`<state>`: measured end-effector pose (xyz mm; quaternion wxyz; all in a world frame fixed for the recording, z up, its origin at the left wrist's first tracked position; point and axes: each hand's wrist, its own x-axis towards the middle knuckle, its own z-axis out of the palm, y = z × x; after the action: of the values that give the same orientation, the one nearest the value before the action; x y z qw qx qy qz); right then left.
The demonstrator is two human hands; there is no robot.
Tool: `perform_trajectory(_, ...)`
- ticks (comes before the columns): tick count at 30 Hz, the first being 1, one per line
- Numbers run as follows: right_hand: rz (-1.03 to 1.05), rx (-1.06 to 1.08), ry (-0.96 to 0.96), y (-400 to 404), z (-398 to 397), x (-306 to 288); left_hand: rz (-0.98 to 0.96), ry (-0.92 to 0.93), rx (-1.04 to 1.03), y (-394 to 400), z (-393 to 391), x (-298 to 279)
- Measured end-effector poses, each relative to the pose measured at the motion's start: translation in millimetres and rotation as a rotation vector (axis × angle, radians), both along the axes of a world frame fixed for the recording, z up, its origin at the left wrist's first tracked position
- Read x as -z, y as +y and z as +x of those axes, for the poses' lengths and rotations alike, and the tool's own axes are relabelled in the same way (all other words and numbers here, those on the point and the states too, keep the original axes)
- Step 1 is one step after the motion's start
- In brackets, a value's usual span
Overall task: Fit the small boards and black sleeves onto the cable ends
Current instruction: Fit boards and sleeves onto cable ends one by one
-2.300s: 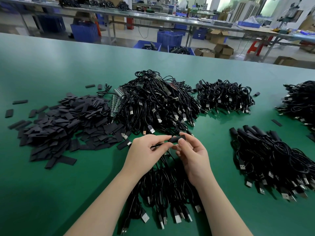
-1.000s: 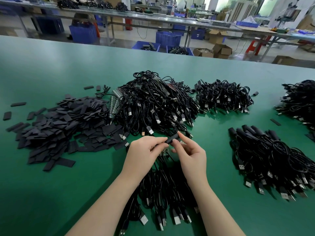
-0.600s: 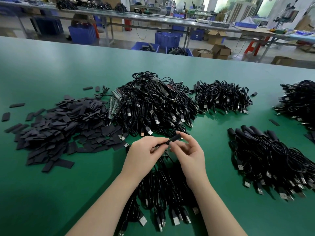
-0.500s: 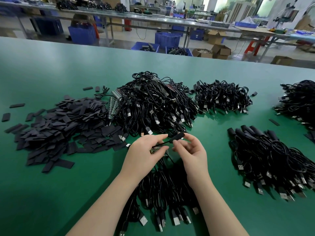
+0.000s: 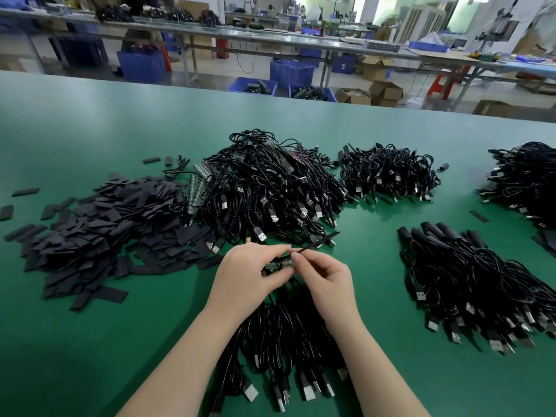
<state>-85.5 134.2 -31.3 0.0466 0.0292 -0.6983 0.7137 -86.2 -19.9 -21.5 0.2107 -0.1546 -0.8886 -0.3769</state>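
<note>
My left hand [image 5: 248, 273] grips a small green board [image 5: 275, 264] between thumb and fingers. My right hand [image 5: 326, 279] pinches one end of a flat black sleeve [image 5: 319, 242] that slants up and to the right, away from the board. Both hands hover over a bundle of black cables [image 5: 288, 338] with USB plugs at the near edge. A heap of loose black sleeves [image 5: 99, 227] lies to the left. A strip of small boards [image 5: 197, 188] sits between that heap and a big cable pile [image 5: 270, 188].
More cable piles lie at the back [image 5: 388, 173], far right [image 5: 523, 179], and right, where cables with sleeves fitted [image 5: 469, 278] are gathered. Stray sleeves dot the green table [image 5: 75, 341]. Beyond its far edge stand blue crates [image 5: 290, 72], boxes and other workbenches.
The sleeve was held level between both hands over the cable end. Now my right hand has drawn it off to the right, tilted upward, and the green board shows in my left hand.
</note>
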Motion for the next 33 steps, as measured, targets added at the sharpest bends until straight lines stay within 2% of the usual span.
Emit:
perform_trajectory(5, -0.311, 0.116, 0.002, 16.2, -2.7, -30.6, 0.056, 0.039, -0.07, -1.6, 0.1, -2.1)
perform_trajectory(6, -0.34, 0.171, 0.033, 25.5, -4.1, -42.9, 0.066, 0.03, -0.086, -3.1, 0.3, -2.0)
perform_trajectory(8, -0.251, 0.305, 0.111, 50.3, -3.7, -68.8, 0.066, -0.003, -0.09, -5.1, 1.0, -1.8)
perform_trajectory(11, 0.145, 0.566, 0.198, 97.5, 2.3, -98.7, 0.082, -0.033, -0.104, -3.9, 1.0, -2.7)
perform_trajectory(13, 0.623, 0.756, 0.19, 133.1, 0.9, -107.1, 0.063, -0.021, -0.146, -0.9, 0.4, -2.3)
perform_trajectory(15, 1.06, 0.873, 0.067, 166.1, -5.6, -104.0, 0.044, -0.043, -0.182, 1.6, 0.7, -0.7)
perform_trajectory(19, 1.454, 0.654, -0.282, 197.3, -18.5, -71.9, -0.048, -0.163, -0.214, -3.3, -2.2, 4.8)
perform_trajectory(24, 1.485, 0.55, -0.395, 210.0, -32.9, -59.6, -0.226, -0.371, -0.183, -3.4, -7.1, 14.7)
perform_trajectory(27, 1.526, 0.473, -0.491, 215.6, -43.0, -60.9, -0.223, -0.366, -0.195, -0.6, -7.7, 18.7)
perform_trajectory(33, 1.512, 0.366, -0.528, 223.5, -58.5, -61.2, -0.175, -0.348, -0.189, -0.7, -10.7, 21.2)
